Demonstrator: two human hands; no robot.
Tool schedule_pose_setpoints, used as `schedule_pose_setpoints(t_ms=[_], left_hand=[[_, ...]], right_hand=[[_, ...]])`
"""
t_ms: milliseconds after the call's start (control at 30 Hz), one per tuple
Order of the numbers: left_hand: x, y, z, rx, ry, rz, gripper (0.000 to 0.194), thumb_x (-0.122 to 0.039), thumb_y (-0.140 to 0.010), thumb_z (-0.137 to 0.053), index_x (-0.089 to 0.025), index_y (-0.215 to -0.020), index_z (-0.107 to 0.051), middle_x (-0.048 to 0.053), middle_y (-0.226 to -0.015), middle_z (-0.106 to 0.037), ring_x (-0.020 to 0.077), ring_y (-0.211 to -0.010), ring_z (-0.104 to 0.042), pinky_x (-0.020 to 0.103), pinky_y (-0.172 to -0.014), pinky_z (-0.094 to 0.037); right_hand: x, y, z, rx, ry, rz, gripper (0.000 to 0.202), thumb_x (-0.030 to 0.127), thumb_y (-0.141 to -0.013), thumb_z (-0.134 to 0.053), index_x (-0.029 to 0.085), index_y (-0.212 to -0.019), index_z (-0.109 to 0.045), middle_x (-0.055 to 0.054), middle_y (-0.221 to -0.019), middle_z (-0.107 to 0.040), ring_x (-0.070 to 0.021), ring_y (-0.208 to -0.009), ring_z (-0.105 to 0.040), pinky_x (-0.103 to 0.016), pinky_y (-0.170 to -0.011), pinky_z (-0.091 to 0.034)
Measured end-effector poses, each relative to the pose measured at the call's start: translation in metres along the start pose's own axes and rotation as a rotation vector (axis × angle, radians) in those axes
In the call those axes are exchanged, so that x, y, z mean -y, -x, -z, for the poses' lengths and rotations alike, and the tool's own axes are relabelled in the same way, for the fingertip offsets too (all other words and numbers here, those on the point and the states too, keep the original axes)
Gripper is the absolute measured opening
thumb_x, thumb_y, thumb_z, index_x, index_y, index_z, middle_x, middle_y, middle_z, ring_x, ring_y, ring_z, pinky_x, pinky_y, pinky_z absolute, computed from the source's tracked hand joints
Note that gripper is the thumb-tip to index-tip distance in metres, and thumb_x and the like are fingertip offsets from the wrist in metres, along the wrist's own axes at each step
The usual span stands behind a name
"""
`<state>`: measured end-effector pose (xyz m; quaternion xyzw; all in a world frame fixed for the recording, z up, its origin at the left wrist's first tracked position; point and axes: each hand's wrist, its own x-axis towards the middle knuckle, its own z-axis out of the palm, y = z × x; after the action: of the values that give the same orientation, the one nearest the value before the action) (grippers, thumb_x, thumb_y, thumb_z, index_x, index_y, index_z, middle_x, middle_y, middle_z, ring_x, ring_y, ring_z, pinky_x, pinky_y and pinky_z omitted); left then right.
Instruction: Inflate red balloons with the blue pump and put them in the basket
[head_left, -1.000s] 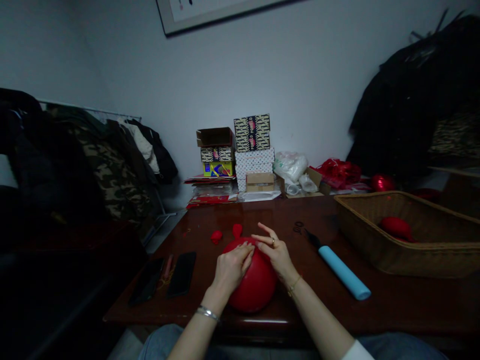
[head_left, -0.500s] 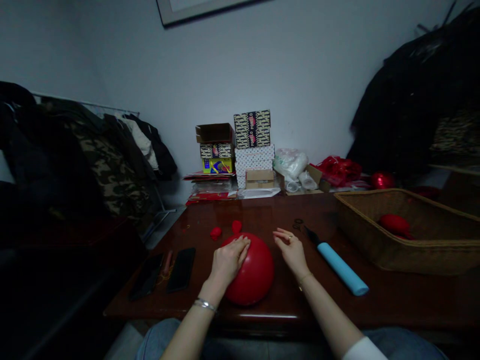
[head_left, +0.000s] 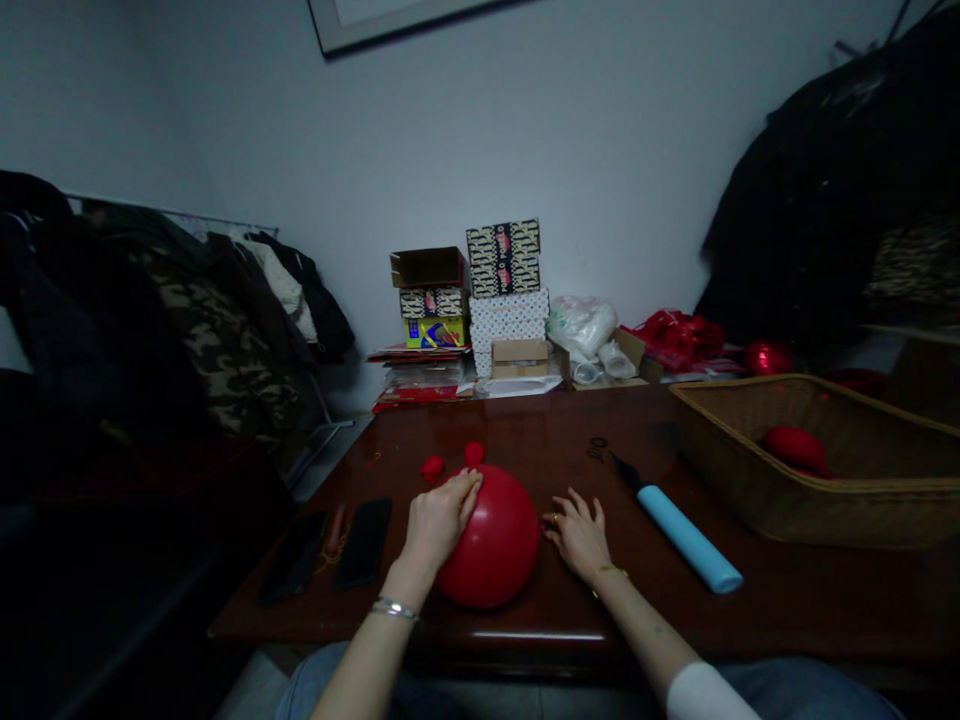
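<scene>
A round, inflated red balloon (head_left: pixel 495 540) rests on the dark wooden table (head_left: pixel 577 610) near its front edge. My left hand (head_left: pixel 441 518) lies against the balloon's upper left side, its fingers bent and pressed together; whether they pinch the rubber is too small to tell. On the balloon's right side, my right hand (head_left: pixel 576 533) has its fingers spread, with the thumb and a fingertip near a small dark red bit at the balloon's edge. Two small red pieces (head_left: pixel 433 468) lie just behind the balloon. A light blue pump (head_left: pixel 690 538) lies to the right.
A wicker basket (head_left: pixel 810 510) with a red balloon (head_left: pixel 795 448) stands at the right. Scissors (head_left: pixel 597 448) lie beyond the pump's tip. Two dark phones (head_left: pixel 364 542) are at the left. Stacked boxes (head_left: pixel 510 325) and plastic bags (head_left: pixel 583 325) line the wall.
The balloon has shifted slightly left, and my left hand has moved left with it. My right hand has come down towards the balloon's right side, and its fingers have spread.
</scene>
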<state>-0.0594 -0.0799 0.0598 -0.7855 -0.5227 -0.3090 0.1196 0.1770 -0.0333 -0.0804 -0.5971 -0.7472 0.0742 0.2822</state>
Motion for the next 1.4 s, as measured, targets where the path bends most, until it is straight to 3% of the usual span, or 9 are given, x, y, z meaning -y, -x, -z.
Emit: schedule_pose_setpoints(t_ms=[333,600,733,833,1033,1200,1400], left_hand=[[-0.005,0.002,-0.005,-0.014,-0.013,-0.008,0.024,-0.026,-0.088,-0.052,-0.024,-0.107,-0.067,0.002,-0.108,-0.069,0.0192,-0.094,-0.067,0.03,-0.08,-0.055],[-0.015,0.002,-0.009,-0.003,-0.015,-0.027,0.025,-0.026,-0.089,-0.05,-0.023,-0.108,-0.067,0.002,-0.11,-0.068,0.0185,-0.098,-0.065,0.03,-0.082,-0.055],[-0.02,-0.001,-0.011,0.016,-0.03,-0.031,0.025,-0.025,-0.089,-0.051,-0.024,-0.108,-0.067,0.002,-0.11,-0.068,0.0187,-0.098,-0.065,0.03,-0.082,-0.054],[-0.024,-0.004,-0.011,0.025,-0.04,-0.012,0.025,-0.025,-0.088,-0.051,-0.023,-0.107,-0.067,0.003,-0.11,-0.068,0.0191,-0.096,-0.066,0.03,-0.081,-0.055],[-0.031,-0.008,-0.009,0.066,-0.049,-0.004,0.026,-0.026,-0.09,-0.049,-0.024,-0.11,-0.066,0.005,-0.111,-0.068,0.0194,-0.095,-0.067,0.028,-0.077,-0.055],[-0.03,-0.007,-0.01,0.052,-0.039,-0.007,0.027,-0.03,-0.09,-0.048,-0.024,-0.111,-0.065,0.006,-0.109,-0.068,0.0187,-0.092,-0.067,0.027,-0.074,-0.055],[-0.028,-0.006,-0.012,0.072,-0.063,-0.002,0.028,-0.029,-0.091,-0.046,-0.024,-0.112,-0.064,0.006,-0.114,-0.066,0.0185,-0.095,-0.066,0.026,-0.075,-0.055]], right_hand=[[0.006,-0.003,-0.001,-0.049,-0.053,0.028,0.02,0.021,-0.08,-0.05,0.024,-0.073,-0.068,-0.003,-0.109,-0.066,-0.0252,-0.122,-0.042,-0.051,-0.109,-0.009],[-0.006,-0.013,0.005,-0.165,-0.308,-0.103,0.02,0.028,-0.08,-0.047,0.024,-0.074,-0.066,-0.005,-0.108,-0.066,-0.0264,-0.119,-0.045,-0.052,-0.102,-0.026],[-0.005,-0.026,0.017,-0.206,-0.493,-0.125,0.022,0.034,-0.079,-0.048,0.022,-0.076,-0.067,-0.008,-0.106,-0.067,-0.0252,-0.113,-0.051,-0.047,-0.098,-0.035],[0.009,-0.033,0.029,-0.224,-0.642,-0.09,0.024,0.035,-0.079,-0.049,0.021,-0.078,-0.068,-0.009,-0.106,-0.067,-0.0225,-0.109,-0.055,-0.043,-0.098,-0.038],[0.059,-0.031,0.052,-0.239,-0.837,0.002,0.023,0.037,-0.081,-0.053,0.021,-0.083,-0.069,-0.008,-0.112,-0.065,-0.0208,-0.11,-0.055,-0.041,-0.097,-0.04],[0.088,-0.024,0.055,-0.287,-0.835,0.026,0.021,0.037,-0.082,-0.054,0.024,-0.083,-0.07,-0.007,-0.11,-0.066,-0.0226,-0.117,-0.048,-0.046,-0.102,-0.034],[0.1,-0.019,0.055,-0.317,-0.75,0.066,0.02,0.035,-0.083,-0.052,0.025,-0.083,-0.07,-0.005,-0.109,-0.065,-0.0224,-0.121,-0.043,-0.046,-0.103,-0.032]])
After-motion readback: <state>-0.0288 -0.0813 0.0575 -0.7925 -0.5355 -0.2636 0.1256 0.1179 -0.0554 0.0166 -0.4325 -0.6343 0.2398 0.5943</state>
